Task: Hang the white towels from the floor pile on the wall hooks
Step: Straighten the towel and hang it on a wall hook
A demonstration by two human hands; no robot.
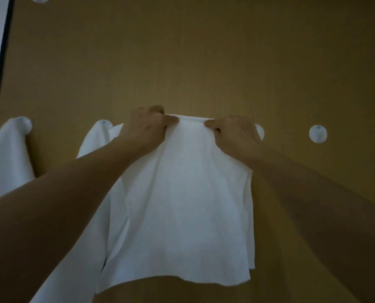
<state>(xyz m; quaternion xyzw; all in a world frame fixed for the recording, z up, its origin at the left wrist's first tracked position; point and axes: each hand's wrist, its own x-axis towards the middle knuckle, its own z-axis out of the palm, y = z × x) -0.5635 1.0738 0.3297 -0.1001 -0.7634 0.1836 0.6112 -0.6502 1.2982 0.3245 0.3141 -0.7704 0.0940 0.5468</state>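
- Pinching the top edge, my left hand [148,125] and right hand [232,133] each held the white towel [182,204] between thumb and curled fingers, close together, against the tan wall panel [204,62].
- I judged the cloth light, thin and limp; it draped straight down with soft folds, so the top hem seemed the place to grip it.
- It looked plain white, unprinted, its lower edge slightly wavy.
- Just behind my right hand, a white round hook [260,132] was partly hidden; whether the towel had caught any hook I could not tell.
- Farther left, two hung towels [7,154] draped from their hooks; to the right a bare hook [317,133] stood free.
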